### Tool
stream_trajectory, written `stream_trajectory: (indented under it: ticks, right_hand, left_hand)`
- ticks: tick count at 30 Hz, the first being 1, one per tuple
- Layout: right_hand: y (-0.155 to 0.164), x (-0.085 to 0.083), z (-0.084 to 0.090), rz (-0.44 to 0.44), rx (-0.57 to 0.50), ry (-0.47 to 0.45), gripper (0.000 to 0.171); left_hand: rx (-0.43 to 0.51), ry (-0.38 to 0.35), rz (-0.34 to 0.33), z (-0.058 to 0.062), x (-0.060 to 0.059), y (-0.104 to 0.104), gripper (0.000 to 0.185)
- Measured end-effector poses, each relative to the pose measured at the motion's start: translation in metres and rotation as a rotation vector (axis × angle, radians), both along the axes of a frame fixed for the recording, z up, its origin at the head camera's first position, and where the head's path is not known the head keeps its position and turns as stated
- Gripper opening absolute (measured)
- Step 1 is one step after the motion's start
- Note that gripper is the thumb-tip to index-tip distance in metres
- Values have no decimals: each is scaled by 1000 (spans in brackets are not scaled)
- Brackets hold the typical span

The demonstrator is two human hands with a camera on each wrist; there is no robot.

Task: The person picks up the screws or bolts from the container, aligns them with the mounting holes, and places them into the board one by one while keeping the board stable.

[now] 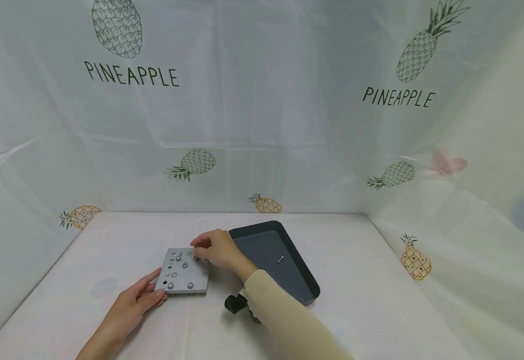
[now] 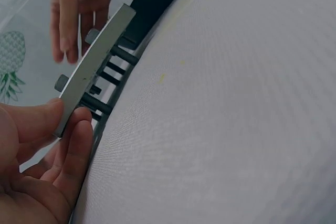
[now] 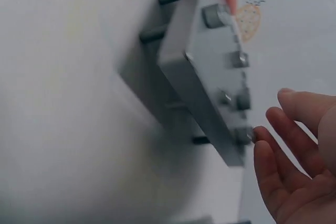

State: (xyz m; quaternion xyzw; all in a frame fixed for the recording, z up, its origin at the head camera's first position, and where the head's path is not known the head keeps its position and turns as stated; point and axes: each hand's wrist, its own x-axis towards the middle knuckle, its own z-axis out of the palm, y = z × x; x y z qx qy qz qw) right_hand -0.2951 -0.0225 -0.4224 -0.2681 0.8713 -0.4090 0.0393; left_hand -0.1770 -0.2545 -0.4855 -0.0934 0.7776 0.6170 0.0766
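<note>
A grey metal plate (image 1: 182, 272) stands a little above the table on the shanks of several bolts. Their round heads show on its top face, and the threaded ends poke out below in the left wrist view. My left hand (image 1: 128, 307) grips the plate's near left corner, thumb on top and fingers underneath. Over the far right corner is my right hand (image 1: 218, 248). In the right wrist view its fingers (image 3: 268, 166) are loosely bent with the thumb apart, one fingertip right at a bolt head (image 3: 243, 136).
To the right of the plate lies a dark rectangular tray (image 1: 295, 250), with a small screw (image 1: 280, 259) in it. My right forearm passes over the tray's near left side. A black device (image 1: 235, 303) shows under the right wrist. Pineapple-printed sheeting (image 1: 262, 125) walls the table's back and sides.
</note>
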Motion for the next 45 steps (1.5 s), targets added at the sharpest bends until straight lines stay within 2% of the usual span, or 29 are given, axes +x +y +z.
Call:
stream_trajectory:
  ticks: [5,12,21,26,29,39,45]
  right_hand:
    - [42,-8,18,26,40,55,20]
    - [122,-13,34,19,58,97,19]
    - [198,-11,23,38,207,149,21]
    - [216,-12,15,74,268,192,22]
    - [221,-13,8,61,276,198,22]
    - [231,-18,-18,14,207,205,26]
    - [233,-21,-32,11,213,227,26]
  left_hand:
    - [2,10,-8,1,1,0,68]
    - [-7,21,-19,-1,3,-1,68]
    - [-32,4,-6,-2,3,-1,69]
    - [-28,1,0,0,4,-1,68]
    - [-24,7,-3,1,4,-1,68]
    - [15,29,-10,-1,5,-1,68]
    - [-3,33,-12,-2,3,-1,69]
